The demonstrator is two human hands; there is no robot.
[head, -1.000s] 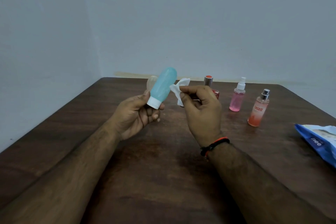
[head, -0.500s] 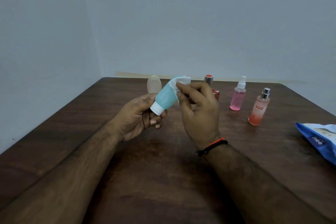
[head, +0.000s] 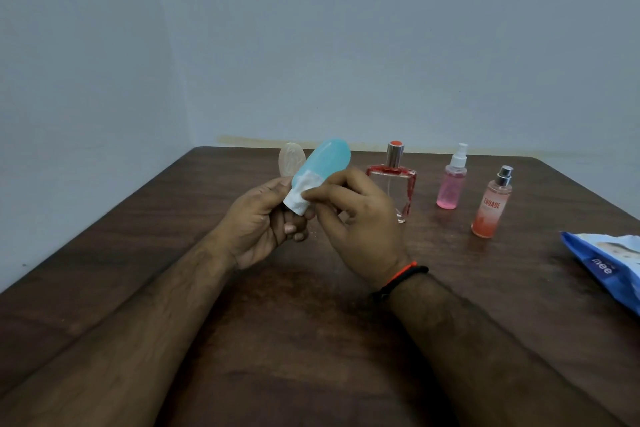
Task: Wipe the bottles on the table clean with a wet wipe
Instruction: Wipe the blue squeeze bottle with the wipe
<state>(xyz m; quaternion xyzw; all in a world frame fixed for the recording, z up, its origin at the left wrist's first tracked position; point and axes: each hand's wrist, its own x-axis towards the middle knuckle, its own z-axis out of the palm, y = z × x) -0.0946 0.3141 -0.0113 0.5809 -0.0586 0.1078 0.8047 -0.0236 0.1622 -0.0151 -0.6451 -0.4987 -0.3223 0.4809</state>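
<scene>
My left hand [head: 259, 222] grips a light-blue squeeze bottle [head: 327, 159] by its cap end, bottle tilted up and to the right above the table. A white wet wipe [head: 300, 193] is pinched in my right hand [head: 360, 218] and pressed against the bottle's lower part near the cap. A pale translucent bottle [head: 290, 160] shows just behind my left hand. On the table stand a red-trimmed glass perfume bottle [head: 393, 180], a pink spray bottle [head: 452, 180] and an orange spray bottle [head: 491, 204].
The dark wooden table [head: 311, 340] meets pale walls at the far edge and on the left. A blue wet-wipe packet [head: 609, 263] lies at the right edge of the view.
My right hand has slid the wipe down the blue bottle from its upper end to the cap end. The perfume bottle behind it has come into full view.
</scene>
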